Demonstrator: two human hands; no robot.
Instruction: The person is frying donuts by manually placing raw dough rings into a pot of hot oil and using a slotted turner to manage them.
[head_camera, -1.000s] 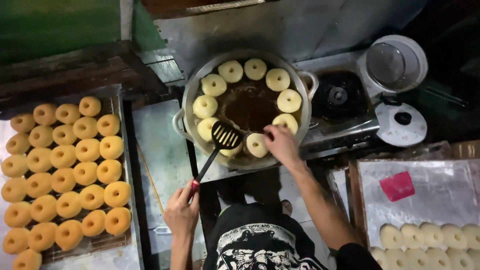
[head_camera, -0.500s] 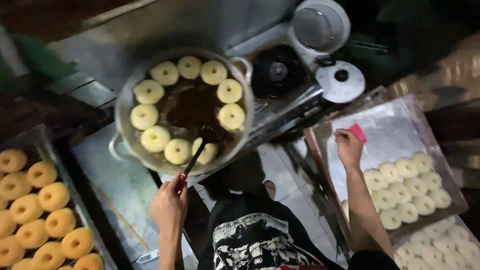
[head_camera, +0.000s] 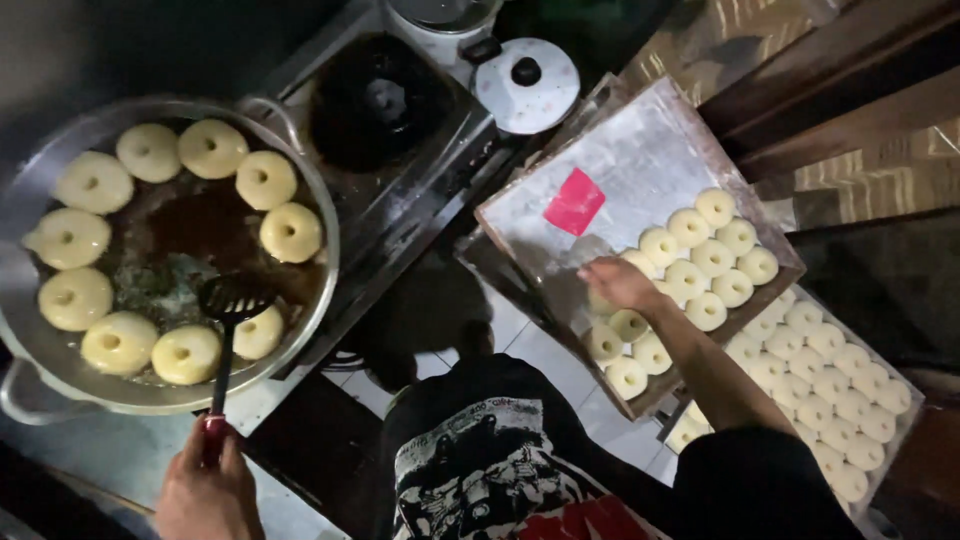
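My left hand (head_camera: 207, 487) grips the red handle of a black slotted spatula (head_camera: 232, 301), whose blade rests in the oil of a large metal pan (head_camera: 318, 205). Several pale ring doughnuts (head_camera: 290, 231) float around the pan's edge. My right hand (head_camera: 618, 283) reaches over a floured tray (head_camera: 620, 160) and rests on the raw dough rings (head_camera: 702, 258) lined up there, fingers curled down on one; whether it grips it is unclear. A pink scraper (head_camera: 574, 202) lies on the tray's bare part.
A second tray of raw dough rings (head_camera: 842, 398) sits lower right, partly under the first. A black burner (head_camera: 380, 100) stands beside the pan, with a white round lid (head_camera: 527, 85) behind it. Dark wooden boards run along the upper right.
The view has swung right, leaving the tray of fried doughnuts out of sight. My right hand moved from near the pink scraper down onto the raw dough rings. The spatula stays in the pan.
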